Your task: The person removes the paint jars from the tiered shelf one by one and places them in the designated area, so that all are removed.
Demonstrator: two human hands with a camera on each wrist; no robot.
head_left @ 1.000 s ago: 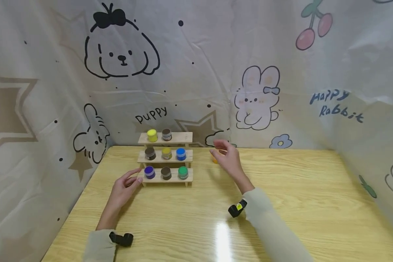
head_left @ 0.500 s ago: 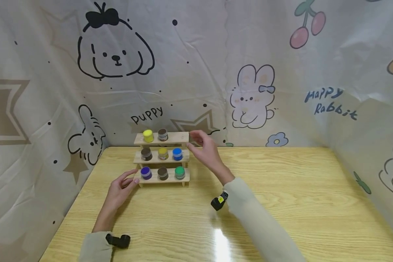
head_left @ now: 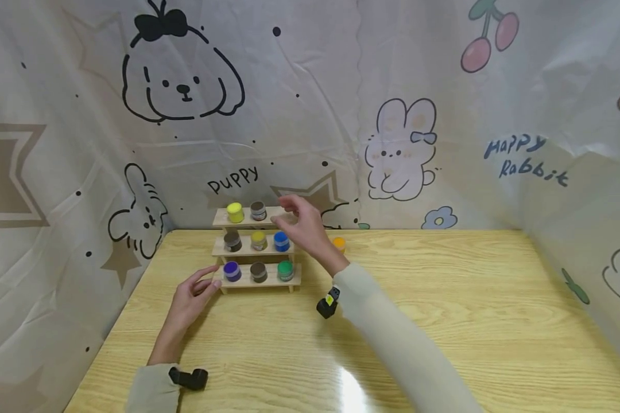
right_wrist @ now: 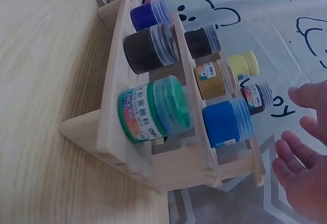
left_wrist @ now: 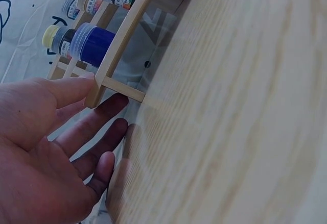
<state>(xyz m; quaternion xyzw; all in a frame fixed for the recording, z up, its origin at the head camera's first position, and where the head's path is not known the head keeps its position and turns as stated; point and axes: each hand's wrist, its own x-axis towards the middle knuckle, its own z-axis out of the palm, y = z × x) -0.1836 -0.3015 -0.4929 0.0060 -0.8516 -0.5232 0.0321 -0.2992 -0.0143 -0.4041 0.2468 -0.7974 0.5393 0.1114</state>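
Three-tier pale wooden rack [head_left: 260, 284] stands on the light wood-grain table [head_left: 418, 332], left of centre, with eight small upright paint jars on its steps. Left hand [head_left: 188, 301] is at the rack's left end, thumb on the end of the lowest step and fingers curled behind and under it, a light hold. Right hand [head_left: 305, 226] is in front of the right end of the top step, fingers bent, thumb apart from them, nothing held; right wrist view shows a gap between it and the jars. Hands well apart, one at each side of the rack. Top step, left to right: bright yellow paint jar [head_left: 235, 213], dark grey-brown paint jar [head_left: 258, 211]. Middle step: dark brown paint jar [head_left: 232, 241], mustard-yellow paint jar [head_left: 259, 241], bright blue paint jar [head_left: 281, 241]. Bottom step: deep purple-blue paint jar [head_left: 232, 271] nearest the left hand, blackish-brown paint jar [head_left: 259, 272], green paint jar [head_left: 285, 271] at the right end. Labels show in wrist views, mostly too small to read. Orange paint jar [head_left: 338, 245] sits on the table right of the rack, just past the right wrist, partly covered by it. Both sleeves pale grey-beige, a small black wrist camera [head_left: 188, 378] at the left cuff, another at the right. Behind: whitish printed cloth [head_left: 310, 126] with puppy, rabbit, stars, cherries.
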